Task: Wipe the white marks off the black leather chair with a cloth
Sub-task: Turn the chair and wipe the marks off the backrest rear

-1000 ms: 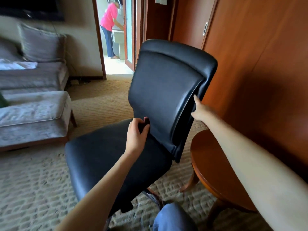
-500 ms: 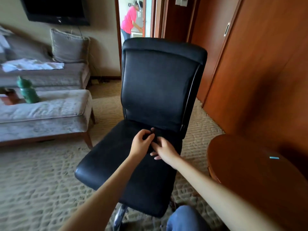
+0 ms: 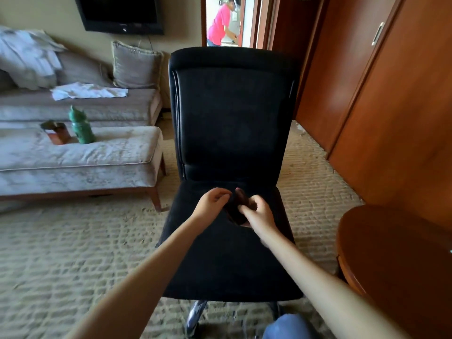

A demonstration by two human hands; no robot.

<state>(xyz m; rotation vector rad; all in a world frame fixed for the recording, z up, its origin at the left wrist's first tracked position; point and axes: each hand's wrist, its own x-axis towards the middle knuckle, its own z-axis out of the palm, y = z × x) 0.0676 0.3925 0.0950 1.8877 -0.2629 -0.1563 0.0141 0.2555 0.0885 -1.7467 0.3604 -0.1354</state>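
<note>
Left hand (image 3: 212, 202), right hand (image 3: 257, 212) grip cloth (image 3: 235, 212) over chair seat (image 3: 232, 263).

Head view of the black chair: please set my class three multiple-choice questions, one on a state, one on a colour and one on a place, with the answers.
1. Over the chair seat, the left hand and right hand: A) hang empty; B) both hold the cloth; C) press the backrest.
2. The cloth is: A) white; B) yellow; C) dark.
3. The green bottle stands on: A) the pale bench; B) the chair seat; C) a windowsill.
Answers: 1 B, fingers of both hands curl round it; 2 C, it nearly matches the leather; 3 A, it stands there, left of the chair.
</note>
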